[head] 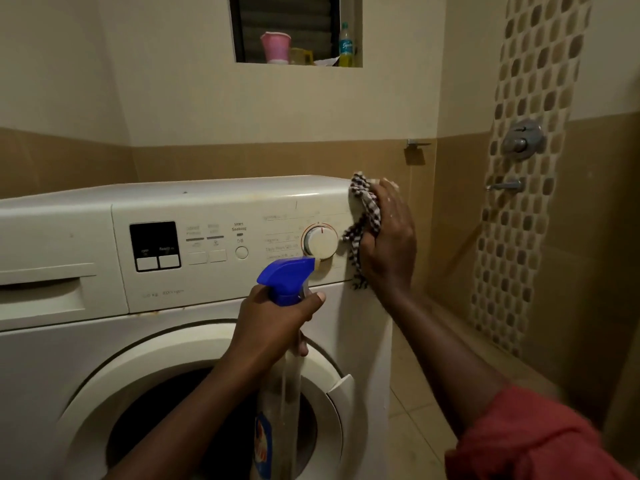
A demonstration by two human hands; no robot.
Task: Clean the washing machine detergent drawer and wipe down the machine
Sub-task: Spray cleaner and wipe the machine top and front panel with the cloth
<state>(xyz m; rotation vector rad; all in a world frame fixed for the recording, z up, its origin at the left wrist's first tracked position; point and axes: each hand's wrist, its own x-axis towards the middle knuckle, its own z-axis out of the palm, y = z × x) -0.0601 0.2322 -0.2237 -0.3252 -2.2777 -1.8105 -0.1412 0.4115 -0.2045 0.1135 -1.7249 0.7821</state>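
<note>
Beige bathroom tiles surrounded the washer (194, 341), with a shower valve (523, 138) on the mosaic strip to your right and a niche (298, 29) holding a pink cup (275, 46) and a bottle (345, 46) above. Your right hand (389, 237) pressed a checked cloth (363, 223) flat against the right end of the control panel (242, 244), just beside the dial (320, 241); its fingers (388, 199) were spread and curled over the cloth, pinning it to the corner. Your left hand (277, 323) was clenched around the neck of a spray bottle (284, 341), the blue trigger head (285, 275) aimed toward the dial. The drawer (52, 292) sat shut at the panel's far left, well apart from both hands. That cloth looked soft and limp, so bunching it in the palm seemed best. The drawer appeared to be light, stiff plastic; I'd judge its recessed lip the place to pull, and a wet hand could slip there.
</note>
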